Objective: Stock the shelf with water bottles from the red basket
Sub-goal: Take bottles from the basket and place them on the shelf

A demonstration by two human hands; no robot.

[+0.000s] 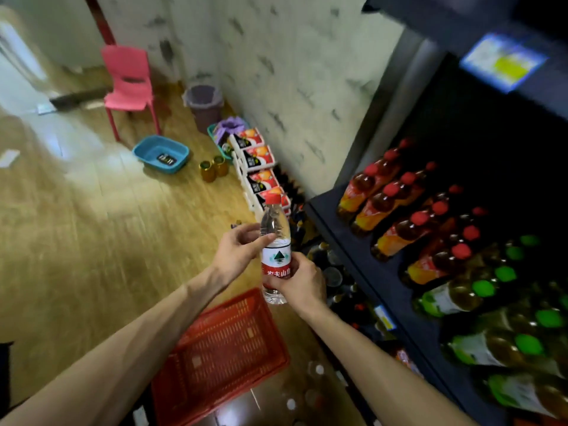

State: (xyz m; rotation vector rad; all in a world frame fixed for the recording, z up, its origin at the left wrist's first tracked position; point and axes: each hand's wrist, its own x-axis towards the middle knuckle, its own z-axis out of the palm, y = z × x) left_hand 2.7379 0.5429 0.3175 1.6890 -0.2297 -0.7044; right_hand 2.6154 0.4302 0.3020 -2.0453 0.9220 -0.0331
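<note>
The right hand (302,284) is gripping the label of an upright water bottle (275,250), while the left hand (238,252) is pinching its upper body. The red basket (219,358) is sitting below both hands, the shelf (378,272) to their right. Loosening either grip too early could be letting the smooth bottle slip and drop.
</note>
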